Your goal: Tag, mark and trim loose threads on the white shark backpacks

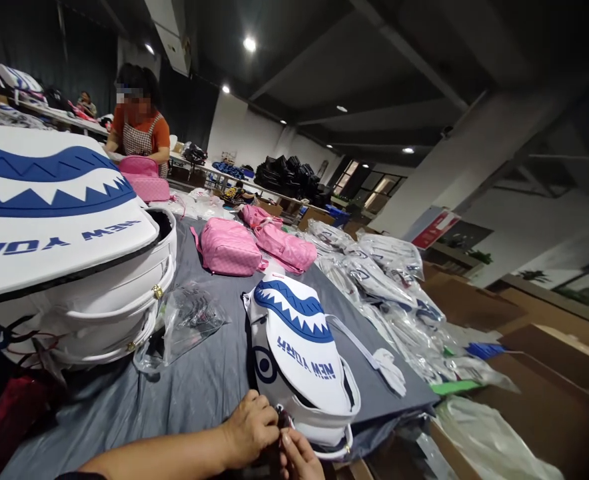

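Observation:
A white backpack (299,347) with a blue zigzag-tooth pattern and "NEW YORK" lettering lies on the grey-covered table (189,393), its flap partly lifted at the near end. At its near left edge, my left hand (252,427) is closed, fingers curled. My right hand (300,457) pinches right beside it, partly cut off by the bottom of the view. Between the fingertips is a small dark piece (285,419) at the bag's edge; its kind does not show. A white strap runs from the bag to a white glove-like item (390,372) on the right.
Stacked white bags (74,267) rise at the left, beside a clear plastic bag (189,320). Pink backpacks (229,247) lie farther back. Plastic-wrapped white bags (374,280) and cardboard boxes (534,380) line the right side. A co-worker (139,127) in orange stands across the table.

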A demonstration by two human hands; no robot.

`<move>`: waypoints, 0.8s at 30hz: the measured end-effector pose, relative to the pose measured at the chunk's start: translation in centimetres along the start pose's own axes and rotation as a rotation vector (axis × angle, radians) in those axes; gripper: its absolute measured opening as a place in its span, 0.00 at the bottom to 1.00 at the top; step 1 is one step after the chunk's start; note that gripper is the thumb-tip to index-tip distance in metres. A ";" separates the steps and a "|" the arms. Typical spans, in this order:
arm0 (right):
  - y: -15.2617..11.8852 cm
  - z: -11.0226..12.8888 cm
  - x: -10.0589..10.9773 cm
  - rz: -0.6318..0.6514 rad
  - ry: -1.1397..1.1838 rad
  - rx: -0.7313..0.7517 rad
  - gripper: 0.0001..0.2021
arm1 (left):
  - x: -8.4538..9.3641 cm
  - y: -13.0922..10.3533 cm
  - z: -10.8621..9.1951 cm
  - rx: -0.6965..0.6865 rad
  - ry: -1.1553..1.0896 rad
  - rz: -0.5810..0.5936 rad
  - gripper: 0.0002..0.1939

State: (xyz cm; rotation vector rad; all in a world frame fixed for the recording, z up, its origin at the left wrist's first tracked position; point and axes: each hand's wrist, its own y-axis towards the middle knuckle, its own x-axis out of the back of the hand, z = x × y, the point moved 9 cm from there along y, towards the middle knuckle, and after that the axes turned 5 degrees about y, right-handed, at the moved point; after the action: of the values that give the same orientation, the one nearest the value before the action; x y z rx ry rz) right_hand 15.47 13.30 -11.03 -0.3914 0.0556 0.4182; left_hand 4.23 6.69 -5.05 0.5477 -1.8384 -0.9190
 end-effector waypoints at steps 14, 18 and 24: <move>-1.9 2.9 -2.0 -0.098 0.134 0.090 0.25 | -1.5 0.6 4.7 0.698 -0.647 0.442 0.10; -1.7 3.2 -2.9 -0.193 0.175 0.141 0.25 | -1.5 -0.6 4.2 0.729 -0.686 0.515 0.09; -1.2 0.8 -1.9 -0.376 0.151 0.204 0.21 | -1.9 -2.3 4.3 0.754 -0.697 0.564 0.09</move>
State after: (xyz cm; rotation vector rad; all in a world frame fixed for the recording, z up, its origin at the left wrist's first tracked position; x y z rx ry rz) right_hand 14.20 11.93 -9.59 -0.2235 0.1672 0.0101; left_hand 1.12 8.13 -8.97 0.1003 -2.7842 0.0267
